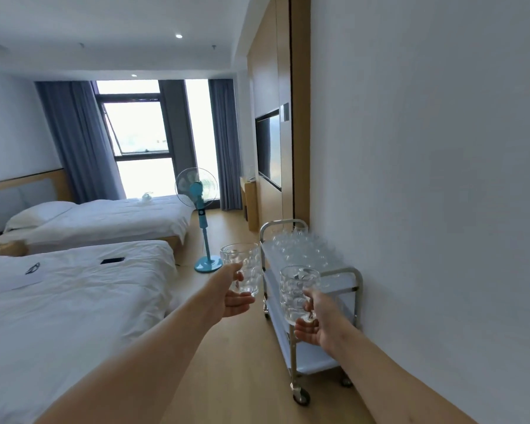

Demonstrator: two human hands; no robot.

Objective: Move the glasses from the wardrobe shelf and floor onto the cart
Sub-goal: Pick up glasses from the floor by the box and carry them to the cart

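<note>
Both my arms reach forward, each hand carrying a clear dimpled glass. My left hand [233, 296] grips one glass [241, 264], held upright in the air left of the cart. My right hand [315, 324] grips a second glass [299, 289] in front of the cart's near end. The white three-tier cart [348, 287] with a steel frame stands against the right wall. Several clear glasses [297, 244] crowd the far half of its top shelf. The wardrobe is out of view.
A white bed [74, 301] fills the left, with a dark phone [113, 260] on it; a second bed [104, 218] lies beyond. A blue standing fan [201, 209] stands on the wooden floor between the beds and the cart. A white wall [426, 179] runs along the right.
</note>
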